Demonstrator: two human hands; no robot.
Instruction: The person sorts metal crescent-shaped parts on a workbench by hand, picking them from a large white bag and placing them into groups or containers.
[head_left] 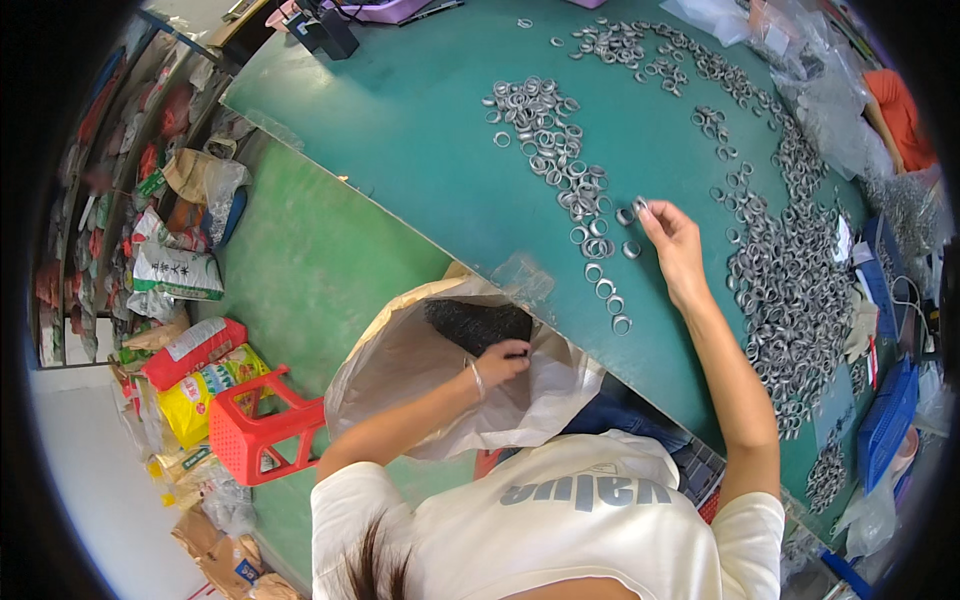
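Over the mouth of a pale woven sack (pixel 390 375), my left hand (pixel 503 362) is open, its fingers loosely bent and slightly blurred; nothing shows in them. Dark small pieces (pixel 480 325) lie inside the sack, close to that hand. My right hand (pixel 672 240), above the green table (pixel 430 150), pinches a small grey metal ring (pixel 640 204) between thumb and fingers. Another loose ring (pixel 625 216) lies right beside its fingertips. To the left of this hand, a scattered row of grey rings (pixel 578 190) runs toward the table edge.
A large heap of rings (pixel 790 320) covers the table's right side. Clear plastic bags (pixel 820 100) and blue trays (pixel 888 410) line the far right. Left of the sack stand a red stool (pixel 240 435) and filled bags (pixel 195 380). Another person's arm (pixel 885 130) shows at upper right.
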